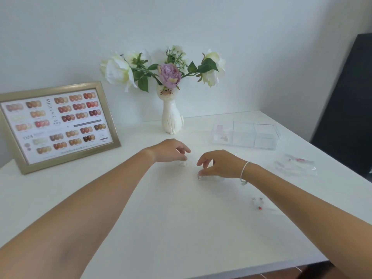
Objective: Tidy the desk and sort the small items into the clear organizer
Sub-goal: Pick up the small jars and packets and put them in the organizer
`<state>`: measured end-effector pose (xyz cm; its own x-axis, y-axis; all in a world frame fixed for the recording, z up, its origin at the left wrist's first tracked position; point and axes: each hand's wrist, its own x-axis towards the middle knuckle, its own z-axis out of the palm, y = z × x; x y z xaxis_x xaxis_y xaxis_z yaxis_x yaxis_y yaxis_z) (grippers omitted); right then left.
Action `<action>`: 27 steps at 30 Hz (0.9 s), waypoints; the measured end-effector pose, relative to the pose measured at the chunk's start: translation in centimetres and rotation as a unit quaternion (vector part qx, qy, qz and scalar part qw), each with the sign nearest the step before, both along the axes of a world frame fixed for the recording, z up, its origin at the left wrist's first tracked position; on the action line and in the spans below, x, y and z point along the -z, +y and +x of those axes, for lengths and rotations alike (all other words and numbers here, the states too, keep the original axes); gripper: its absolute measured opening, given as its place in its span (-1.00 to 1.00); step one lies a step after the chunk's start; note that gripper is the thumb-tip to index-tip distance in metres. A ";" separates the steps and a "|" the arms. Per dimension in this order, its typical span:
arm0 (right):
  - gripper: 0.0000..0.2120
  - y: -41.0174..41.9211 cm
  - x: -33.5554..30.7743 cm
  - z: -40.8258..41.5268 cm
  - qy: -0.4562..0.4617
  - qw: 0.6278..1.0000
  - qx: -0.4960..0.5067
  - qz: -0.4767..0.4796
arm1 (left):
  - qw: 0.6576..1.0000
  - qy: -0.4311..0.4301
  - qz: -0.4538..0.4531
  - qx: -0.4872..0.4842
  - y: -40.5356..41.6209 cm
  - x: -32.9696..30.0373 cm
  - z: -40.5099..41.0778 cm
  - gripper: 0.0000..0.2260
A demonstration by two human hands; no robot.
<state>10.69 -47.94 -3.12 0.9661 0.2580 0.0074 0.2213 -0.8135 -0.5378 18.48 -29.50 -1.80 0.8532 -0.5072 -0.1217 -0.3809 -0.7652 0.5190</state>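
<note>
Both hands hover low over the middle of the white desk (161, 218). My left hand (171, 150) has its fingers curled down onto a small pale item (183, 164) on the desk; whether it grips it is unclear. My right hand (220, 163), with a thin bracelet at the wrist, pinches a small silvery clear item (201, 176) against the desk. The clear organizer (246, 134), divided into compartments, stands at the back right with a few pinkish items in its left compartment. Small silver pieces with a red bead (258, 202) lie loose at the right.
A cat-shaped white vase (171, 117) with white and purple flowers stands at the back centre. A framed nail colour chart (58, 123) leans at the back left. Clear plastic bags (296, 165) lie at the right. A dark panel (350, 97) stands beyond the desk's right edge.
</note>
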 end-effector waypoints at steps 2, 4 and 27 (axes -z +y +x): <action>-0.68 0.4 0.1 -0.5 0.009 0.999 -0.008 -0.051 | 0.999 0.001 0.036 0.004 0.4 0.1 -0.7 -0.62; -0.66 0.9 0.3 -0.8 0.006 0.995 -0.007 -0.101 | 0.998 -0.011 0.067 0.011 0.5 0.2 -1.3 -0.58; -0.73 -3.3 -3.7 2.8 -0.084 0.976 0.132 0.152 | 0.984 -0.138 0.080 0.076 -0.7 1.6 -1.6 -0.88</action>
